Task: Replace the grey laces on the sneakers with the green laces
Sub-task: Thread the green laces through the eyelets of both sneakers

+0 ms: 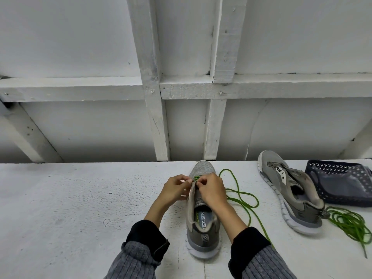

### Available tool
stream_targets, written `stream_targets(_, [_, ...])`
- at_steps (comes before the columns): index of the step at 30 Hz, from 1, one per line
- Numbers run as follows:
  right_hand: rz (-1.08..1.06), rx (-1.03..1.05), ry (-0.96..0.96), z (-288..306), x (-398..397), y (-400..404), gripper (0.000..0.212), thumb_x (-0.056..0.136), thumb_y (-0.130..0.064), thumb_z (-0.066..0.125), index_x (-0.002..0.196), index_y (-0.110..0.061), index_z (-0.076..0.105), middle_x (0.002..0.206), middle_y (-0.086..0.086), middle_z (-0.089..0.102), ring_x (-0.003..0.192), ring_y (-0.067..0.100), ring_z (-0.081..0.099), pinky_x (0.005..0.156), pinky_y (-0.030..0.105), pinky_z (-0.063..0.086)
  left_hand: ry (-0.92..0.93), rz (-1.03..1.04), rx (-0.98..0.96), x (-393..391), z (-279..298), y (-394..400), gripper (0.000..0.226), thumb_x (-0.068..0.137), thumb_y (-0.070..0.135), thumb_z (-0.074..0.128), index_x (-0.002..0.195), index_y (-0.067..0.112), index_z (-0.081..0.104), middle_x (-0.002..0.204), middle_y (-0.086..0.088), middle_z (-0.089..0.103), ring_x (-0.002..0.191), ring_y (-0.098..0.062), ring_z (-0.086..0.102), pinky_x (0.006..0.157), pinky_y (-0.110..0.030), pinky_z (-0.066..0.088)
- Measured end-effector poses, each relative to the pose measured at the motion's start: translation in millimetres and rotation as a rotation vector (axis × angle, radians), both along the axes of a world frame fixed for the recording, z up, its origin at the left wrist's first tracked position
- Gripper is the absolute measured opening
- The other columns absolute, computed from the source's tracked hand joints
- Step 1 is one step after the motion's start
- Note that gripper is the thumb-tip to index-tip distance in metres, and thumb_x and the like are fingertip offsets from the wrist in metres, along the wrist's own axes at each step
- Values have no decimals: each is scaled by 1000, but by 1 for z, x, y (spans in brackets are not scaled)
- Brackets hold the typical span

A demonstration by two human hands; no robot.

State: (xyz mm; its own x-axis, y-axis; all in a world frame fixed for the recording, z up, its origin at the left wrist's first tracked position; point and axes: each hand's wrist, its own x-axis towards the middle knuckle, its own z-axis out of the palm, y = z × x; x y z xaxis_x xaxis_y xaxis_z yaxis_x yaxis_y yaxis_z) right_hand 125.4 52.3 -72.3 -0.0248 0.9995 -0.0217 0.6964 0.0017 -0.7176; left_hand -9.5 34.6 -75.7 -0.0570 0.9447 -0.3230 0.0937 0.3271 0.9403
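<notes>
Both the left hand (pixel 175 188) and right hand (pixel 209 189) pinch the green lace (pixel 244 200) at the front eyelets of the near sneaker (pixel 202 234), mid-table. The lace looks limp and light; grip near its stiffer tip.

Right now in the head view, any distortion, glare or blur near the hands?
Head view: wide-angle bowing bends the wall beams; light is soft and even, no glare; the left hand and right hand look sharp on the sneaker, though their fingertips hide the green lace at the eyelets.
</notes>
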Motion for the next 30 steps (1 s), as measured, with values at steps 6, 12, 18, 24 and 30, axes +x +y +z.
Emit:
stream_targets(6, [-36,97,89,4,14,-13,13,86,-20,60,97,-18,55,102,-1,52,96,16,52,80,26,42,301,68,180,13,-11,5,7,91,20,65,85,16,68,79,6,67,69,-7,59,64,-19,45])
stream_targets(12, [-47,143,56,2,26,-29,32,85,-33,64,96,-17,39,99,-2,41,92,15,42,73,23,34,60,283,193,13,-10,6,11,101,16,45,92,13,51,89,-1,71,97,-20,67,92,-34,48])
stream_targets(18, [-174,24,131,2,24,-34,27,84,-35,59,82,-18,38,82,1,53,72,20,51,55,32,35,-249,648,231,-14,19,5,14,106,18,32,111,9,40,80,-6,49,63,-14,52,72,-33,54])
stream_targets(24, [-221,61,155,2,21,-36,28,85,-32,58,72,-17,38,70,4,53,60,19,46,53,33,36,868,473,210,-54,-2,-19,22,102,27,40,106,19,60,86,4,64,80,-19,55,64,-31,36])
stream_targets(30, [-228,63,159,-1,20,-34,28,85,-30,59,71,-15,39,66,5,51,57,19,44,54,34,36,1179,174,122,-47,-22,-23,25,101,28,44,112,24,66,123,-1,59,119,-27,43,92,-41,28])
